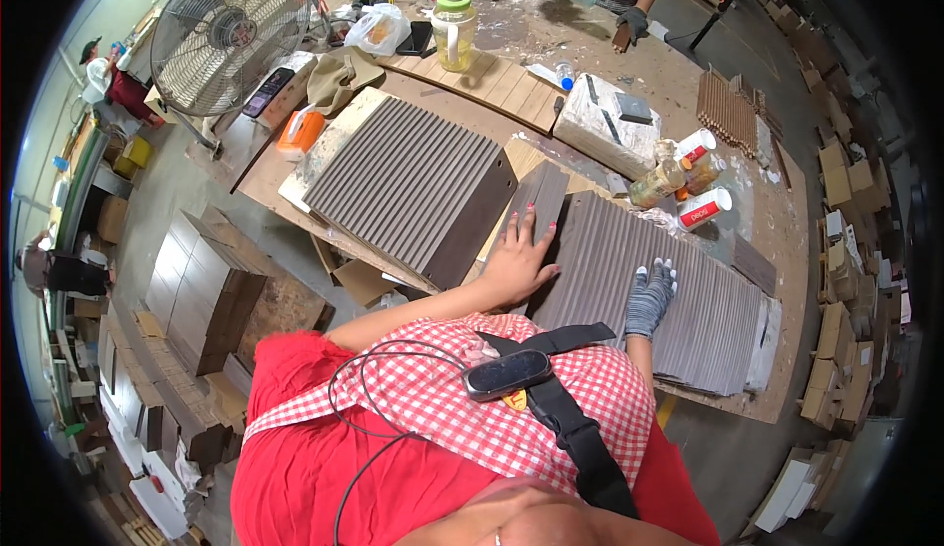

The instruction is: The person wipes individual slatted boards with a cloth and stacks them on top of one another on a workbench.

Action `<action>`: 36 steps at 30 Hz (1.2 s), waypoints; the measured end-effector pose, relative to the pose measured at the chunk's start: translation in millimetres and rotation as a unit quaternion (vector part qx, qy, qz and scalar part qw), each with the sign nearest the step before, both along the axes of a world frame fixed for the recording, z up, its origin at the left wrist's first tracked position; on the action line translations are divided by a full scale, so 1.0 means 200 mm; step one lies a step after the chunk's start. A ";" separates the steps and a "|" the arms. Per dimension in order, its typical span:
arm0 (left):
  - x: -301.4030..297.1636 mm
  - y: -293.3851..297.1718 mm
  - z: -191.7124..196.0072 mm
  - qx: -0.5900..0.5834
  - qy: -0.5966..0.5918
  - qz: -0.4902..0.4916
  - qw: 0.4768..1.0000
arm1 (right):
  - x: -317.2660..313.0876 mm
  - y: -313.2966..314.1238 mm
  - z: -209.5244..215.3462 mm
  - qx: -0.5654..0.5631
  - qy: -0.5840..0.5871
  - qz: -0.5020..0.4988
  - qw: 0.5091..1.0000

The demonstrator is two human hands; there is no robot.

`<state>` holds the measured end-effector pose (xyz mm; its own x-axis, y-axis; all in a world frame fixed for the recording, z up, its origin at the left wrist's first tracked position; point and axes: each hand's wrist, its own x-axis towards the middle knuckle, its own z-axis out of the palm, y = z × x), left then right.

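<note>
My left hand point(516, 263), bare with painted nails, lies with its fingers spread on a single grey-brown board point(536, 195). To its right, my right hand point(651, 298), in a grey knitted glove with pale fingertips, rests flat on a long row of thin brown boards point(600, 241) packed on edge. Neither hand is closed around anything. Left of my left hand stands a neat block of brown slats point(408, 177) with a ridged top and a smooth dark side. The single board lies between that block and the row.
A large fan point(231, 35) stands at the far left. Behind the boards are a wrapped white block point(610, 128), several bottles and cups point(703, 208), and a green-lidded jug point(453, 33). Across the table, a person's gloved hand point(634, 23) holds a brown piece. Stacked panels point(197, 290) sit left.
</note>
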<state>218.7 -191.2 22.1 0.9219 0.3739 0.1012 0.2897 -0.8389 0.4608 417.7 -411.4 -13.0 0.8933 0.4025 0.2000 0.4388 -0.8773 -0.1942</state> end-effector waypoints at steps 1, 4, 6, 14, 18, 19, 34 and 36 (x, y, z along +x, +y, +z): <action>0.01 0.01 0.00 0.002 -0.014 -0.009 1.000 | -0.01 -0.02 0.02 0.004 -0.001 -0.014 1.000; -0.01 0.06 0.02 -0.015 -0.023 -0.019 0.999 | -0.03 -0.04 0.06 -0.009 0.015 -0.028 0.999; -0.04 0.08 0.08 -0.098 -0.025 0.017 0.995 | -0.03 -0.04 0.05 -0.011 0.016 -0.025 0.999; 0.01 0.10 0.01 -0.188 0.029 0.148 0.970 | -0.04 -0.02 0.09 -0.024 0.028 -0.018 0.999; 0.05 0.04 0.04 -0.206 0.058 0.152 0.965 | -0.04 -0.03 0.08 -0.020 0.036 -0.022 0.999; 0.06 0.03 0.00 -0.175 0.035 0.150 0.973 | -0.04 -0.02 0.09 -0.020 0.042 -0.022 0.999; 0.02 0.06 -0.06 -0.188 -0.021 0.133 0.973 | -0.02 -0.05 0.05 0.011 0.043 -0.020 0.999; 0.01 0.08 -0.04 -0.195 -0.009 0.128 0.972 | -0.02 -0.07 0.05 0.015 0.040 -0.025 0.999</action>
<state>220.7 -174.7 14.9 0.7934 0.6035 -0.0790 0.4548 -0.5016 0.7359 414.6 -424.5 -2.7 0.9258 0.3516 0.1389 0.3765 -0.8911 -0.2532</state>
